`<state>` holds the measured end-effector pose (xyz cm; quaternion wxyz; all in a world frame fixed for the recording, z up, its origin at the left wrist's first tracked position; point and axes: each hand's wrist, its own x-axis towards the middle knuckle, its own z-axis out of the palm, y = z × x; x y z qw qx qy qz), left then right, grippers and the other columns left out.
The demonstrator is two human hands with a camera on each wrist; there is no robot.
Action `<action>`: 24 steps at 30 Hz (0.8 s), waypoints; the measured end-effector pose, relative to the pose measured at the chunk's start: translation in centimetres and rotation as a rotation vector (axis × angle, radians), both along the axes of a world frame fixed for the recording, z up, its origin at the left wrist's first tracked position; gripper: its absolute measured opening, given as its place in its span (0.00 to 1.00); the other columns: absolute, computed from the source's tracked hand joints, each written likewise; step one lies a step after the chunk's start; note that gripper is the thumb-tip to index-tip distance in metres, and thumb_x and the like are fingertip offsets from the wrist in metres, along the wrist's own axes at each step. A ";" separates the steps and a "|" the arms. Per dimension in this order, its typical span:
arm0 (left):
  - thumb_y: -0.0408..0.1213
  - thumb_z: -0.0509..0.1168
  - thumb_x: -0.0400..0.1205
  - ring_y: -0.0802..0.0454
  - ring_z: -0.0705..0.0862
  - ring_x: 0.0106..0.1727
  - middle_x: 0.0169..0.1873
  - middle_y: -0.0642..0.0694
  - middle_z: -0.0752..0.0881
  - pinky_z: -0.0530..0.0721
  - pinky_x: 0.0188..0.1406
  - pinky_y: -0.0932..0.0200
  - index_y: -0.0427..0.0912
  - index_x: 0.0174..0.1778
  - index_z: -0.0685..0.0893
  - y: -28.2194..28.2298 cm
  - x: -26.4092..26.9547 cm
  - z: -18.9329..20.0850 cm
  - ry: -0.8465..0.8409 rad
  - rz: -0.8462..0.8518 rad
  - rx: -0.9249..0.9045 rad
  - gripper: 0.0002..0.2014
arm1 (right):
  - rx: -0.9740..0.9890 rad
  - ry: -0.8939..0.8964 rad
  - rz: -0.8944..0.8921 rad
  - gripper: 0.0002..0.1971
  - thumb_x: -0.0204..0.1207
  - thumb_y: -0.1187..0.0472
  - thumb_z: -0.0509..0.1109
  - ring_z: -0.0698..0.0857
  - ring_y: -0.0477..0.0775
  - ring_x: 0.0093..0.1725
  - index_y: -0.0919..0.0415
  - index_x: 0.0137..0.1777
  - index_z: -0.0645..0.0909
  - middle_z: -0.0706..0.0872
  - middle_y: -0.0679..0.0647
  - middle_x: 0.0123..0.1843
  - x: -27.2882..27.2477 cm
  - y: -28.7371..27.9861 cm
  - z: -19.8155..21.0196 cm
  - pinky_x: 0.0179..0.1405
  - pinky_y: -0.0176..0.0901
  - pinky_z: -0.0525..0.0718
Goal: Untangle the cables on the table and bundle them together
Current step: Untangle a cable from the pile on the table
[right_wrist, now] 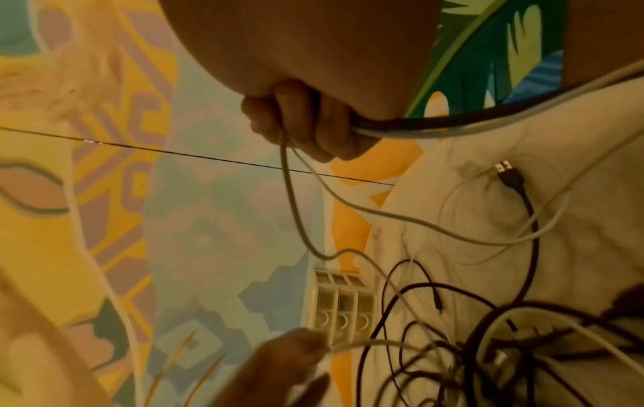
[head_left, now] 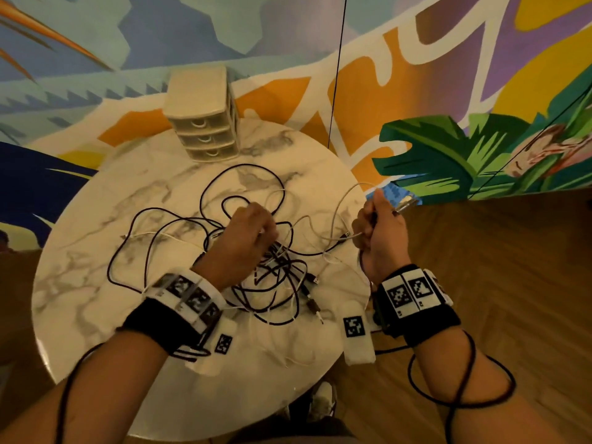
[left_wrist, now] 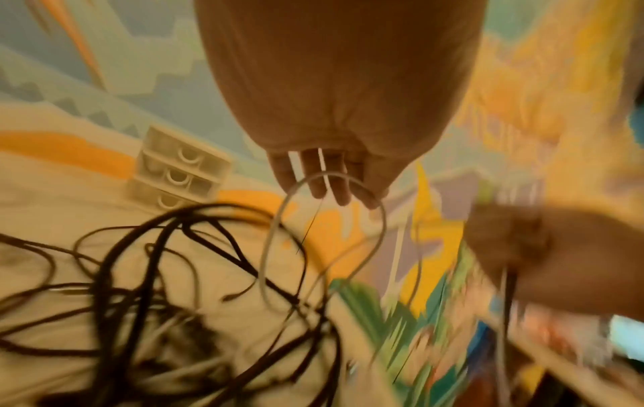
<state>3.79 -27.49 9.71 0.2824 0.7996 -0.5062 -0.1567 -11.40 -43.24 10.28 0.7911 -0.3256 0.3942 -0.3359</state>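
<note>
Tangled black and white cables (head_left: 275, 274) obstruct the round marble table's (head_left: 80, 283) centre; beige three-drawer organiser (head_left: 205, 123) blocks its far edge.

Both forearms are bare, each wrist wrapped in a black band (head_left: 157, 325) topped by a white block (head_left: 187, 294) carrying square black-and-white coded markers — three in a row on the left, two side by side on the right (head_left: 411, 291). A thin black cable (head_left: 461, 389) loops round the right forearm — another trails along the left.
</note>
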 end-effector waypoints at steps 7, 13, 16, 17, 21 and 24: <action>0.36 0.55 0.83 0.55 0.57 0.23 0.25 0.50 0.67 0.56 0.19 0.62 0.44 0.35 0.76 -0.2 -1.0 7.9 1.184 0.046 -0.497 0.11 | -0.403 0.163 0.218 0.20 0.84 0.53 0.60 0.62 0.44 0.18 0.54 0.30 0.79 0.66 0.45 0.18 0.6 1.7 1.6 0.18 0.36 0.59; 0.32 0.61 0.84 0.60 0.66 0.20 0.19 0.56 0.73 0.65 0.19 0.68 0.43 0.39 0.81 -1.8 -2.4 9.2 0.543 0.031 -0.336 0.09 | -0.865 0.223 0.521 0.09 0.81 0.61 0.66 0.71 0.38 0.21 0.62 0.41 0.84 0.76 0.38 0.19 1.6 4.4 3.4 0.25 0.25 0.66; 0.41 0.68 0.80 0.60 0.71 0.24 0.24 0.50 0.80 0.70 0.26 0.67 0.47 0.43 0.82 -0.5 -1.0 9.6 0.332 -0.010 -0.108 0.03 | -0.745 0.296 0.288 0.16 0.82 0.59 0.64 0.66 0.41 0.21 0.51 0.31 0.79 0.73 0.43 0.19 1.7 2.3 2.7 0.23 0.36 0.64; 0.45 0.69 0.78 0.60 0.72 0.25 0.25 0.49 0.80 0.69 0.27 0.65 0.50 0.43 0.81 0.3 -0.2 9.5 0.254 -0.017 0.021 0.05 | -0.662 0.289 0.202 0.17 0.82 0.57 0.65 0.65 0.44 0.21 0.52 0.29 0.79 0.70 0.44 0.19 1.6 1.4 2.1 0.22 0.39 0.63; 0.47 0.69 0.78 0.58 0.74 0.29 0.27 0.52 0.80 0.68 0.27 0.60 0.48 0.36 0.83 2.1 2.4 9.0 -0.053 0.080 0.230 0.08 | -0.586 0.322 0.154 0.19 0.79 0.52 0.68 0.62 0.49 0.20 0.54 0.25 0.77 0.66 0.50 0.19 1.0 0.7 -0.1 0.23 0.40 0.60; 0.47 0.67 0.80 0.56 0.75 0.29 0.25 0.50 0.78 0.67 0.26 0.57 0.44 0.32 0.81 1.3 2.7 8.9 -0.199 0.107 0.150 0.13 | -0.467 0.320 0.089 0.20 0.77 0.51 0.68 0.62 0.47 0.20 0.54 0.24 0.76 0.65 0.49 0.19 1.3 1.1 -0.7 0.24 0.40 0.60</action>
